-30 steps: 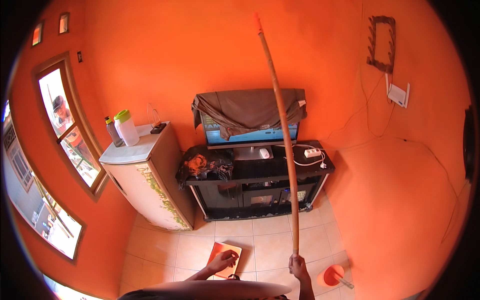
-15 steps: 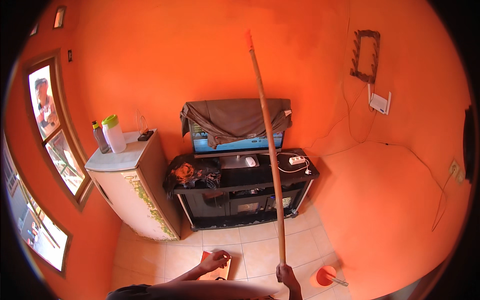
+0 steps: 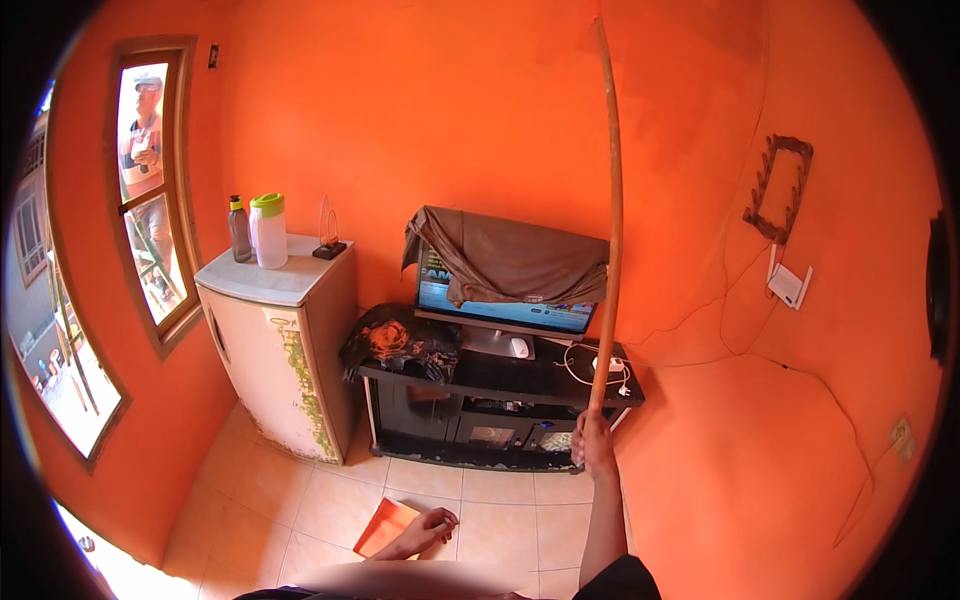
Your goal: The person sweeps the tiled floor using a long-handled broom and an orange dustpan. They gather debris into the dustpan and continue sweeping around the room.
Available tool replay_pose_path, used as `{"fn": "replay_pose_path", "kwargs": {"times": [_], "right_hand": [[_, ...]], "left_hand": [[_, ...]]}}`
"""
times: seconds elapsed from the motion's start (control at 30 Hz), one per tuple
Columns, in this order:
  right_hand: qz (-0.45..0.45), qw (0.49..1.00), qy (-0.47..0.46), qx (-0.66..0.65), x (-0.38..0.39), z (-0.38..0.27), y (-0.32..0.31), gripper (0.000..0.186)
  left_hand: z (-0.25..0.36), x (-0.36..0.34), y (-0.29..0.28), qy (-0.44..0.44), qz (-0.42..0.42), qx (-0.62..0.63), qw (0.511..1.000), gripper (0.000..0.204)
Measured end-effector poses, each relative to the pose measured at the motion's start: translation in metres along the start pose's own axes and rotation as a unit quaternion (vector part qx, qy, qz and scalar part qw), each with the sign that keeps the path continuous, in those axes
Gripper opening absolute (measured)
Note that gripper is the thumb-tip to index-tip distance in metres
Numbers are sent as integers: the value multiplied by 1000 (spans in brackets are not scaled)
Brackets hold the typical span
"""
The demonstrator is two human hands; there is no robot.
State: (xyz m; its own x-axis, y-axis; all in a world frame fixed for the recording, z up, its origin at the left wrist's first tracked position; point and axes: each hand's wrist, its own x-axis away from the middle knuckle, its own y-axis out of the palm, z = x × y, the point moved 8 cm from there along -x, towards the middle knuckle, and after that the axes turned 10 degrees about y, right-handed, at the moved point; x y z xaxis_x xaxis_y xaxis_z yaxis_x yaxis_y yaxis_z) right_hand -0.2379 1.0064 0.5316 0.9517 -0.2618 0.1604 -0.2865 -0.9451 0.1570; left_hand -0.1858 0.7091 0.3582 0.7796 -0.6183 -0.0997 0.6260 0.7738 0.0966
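My right hand (image 3: 594,445) is wrapped round the lower end of a long wooden pole (image 3: 613,210). The pole stands nearly upright in front of the orange wall (image 3: 430,110), and only a little red-orange shows at its top, near the picture's upper edge; what is fixed there cannot be made out. Low in the middle, my left hand (image 3: 432,530) hangs with loosely bent fingers and nothing visible in it. Below and beside that hand, an orange, shallow rectangular tray (image 3: 383,525) lies on the tiled floor (image 3: 490,525), partly covered by my forearm.
A black TV stand (image 3: 410,405) carries a screen (image 3: 510,312) draped with a brown cloth (image 3: 510,250), plus a white power strip (image 3: 607,366). Left of it, a small fridge (image 3: 265,370) bears bottles (image 3: 268,232). A person (image 3: 145,135) stands outside the window. A white router (image 3: 790,286) hangs at right.
My right hand and the pole have moved up and forward, the pole's top now reaching the upper edge. The view has shifted; the orange bucket at lower right is out of sight.
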Motion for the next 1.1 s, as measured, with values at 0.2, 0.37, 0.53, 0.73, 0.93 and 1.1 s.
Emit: {"fn": "replay_pose_path", "kwargs": {"times": [0.2,0.37,0.53,0.73,0.93,1.1], "right_hand": [[2,1000,-12,1,-32,-23,-18,54],[67,997,-30,40,-13,51,-65,52],[62,997,14,49,47,192,-97,41],[26,994,91,48,148,348,-113,46],[1,992,118,42,174,342,-114,46],[-34,997,68,33,139,274,-104,46]], "left_hand": [[-2,-6,27,-13,28,3,1000,16],[-25,-15,46,-16,31,18,999,16],[-58,-38,84,-40,-20,8,999,16],[-65,-72,147,-68,-120,2,990,22],[-71,-96,169,-110,-133,-13,985,24],[-64,-92,154,-72,-100,3,992,21]]}}
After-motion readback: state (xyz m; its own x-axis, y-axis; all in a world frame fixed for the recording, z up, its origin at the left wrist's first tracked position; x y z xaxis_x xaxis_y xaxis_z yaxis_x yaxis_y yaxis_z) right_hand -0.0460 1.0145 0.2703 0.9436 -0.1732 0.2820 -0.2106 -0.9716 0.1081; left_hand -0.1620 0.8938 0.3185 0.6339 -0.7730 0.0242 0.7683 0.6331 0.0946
